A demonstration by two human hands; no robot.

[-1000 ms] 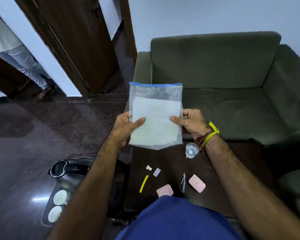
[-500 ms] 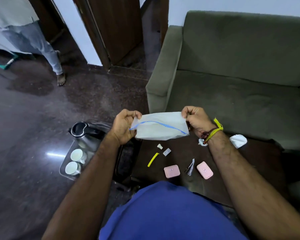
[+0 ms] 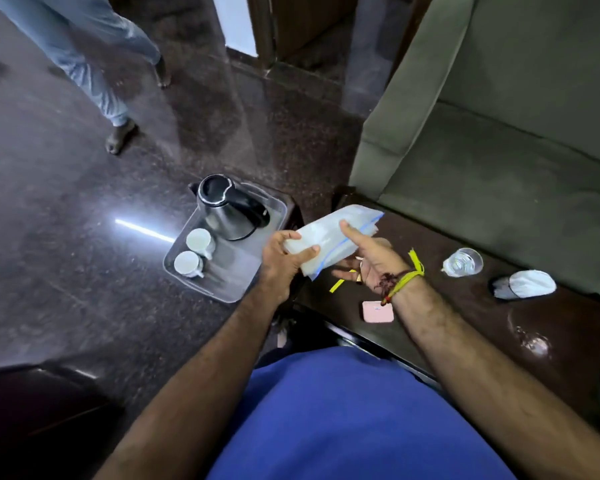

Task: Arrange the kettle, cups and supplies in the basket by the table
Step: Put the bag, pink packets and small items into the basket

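Observation:
A clear zip bag (image 3: 329, 239) with a blue seal line and white paper inside is folded over between my hands, above the table's left end. My left hand (image 3: 281, 261) grips its lower left end. My right hand (image 3: 368, 261) lies palm-up under it with fingers spread and the thumb resting on top. On the floor to the left stands the clear basket (image 3: 236, 289), a shallow tray. It holds a steel kettle (image 3: 224, 209) with a black lid and two white cups (image 3: 199, 240) (image 3: 187, 264).
The dark wooden table (image 3: 465, 306) carries a pink packet (image 3: 377, 311), a yellow sachet (image 3: 338, 285), an upright clear glass (image 3: 463, 263) and a white wrapped item (image 3: 523, 284). A green sofa (image 3: 499, 150) stands behind it. Another person's legs (image 3: 94, 64) are at the upper left.
I have folded the bag and carried it left, toward the basket. My right hand has opened from a pinch to a flat support. My view has swung left and down.

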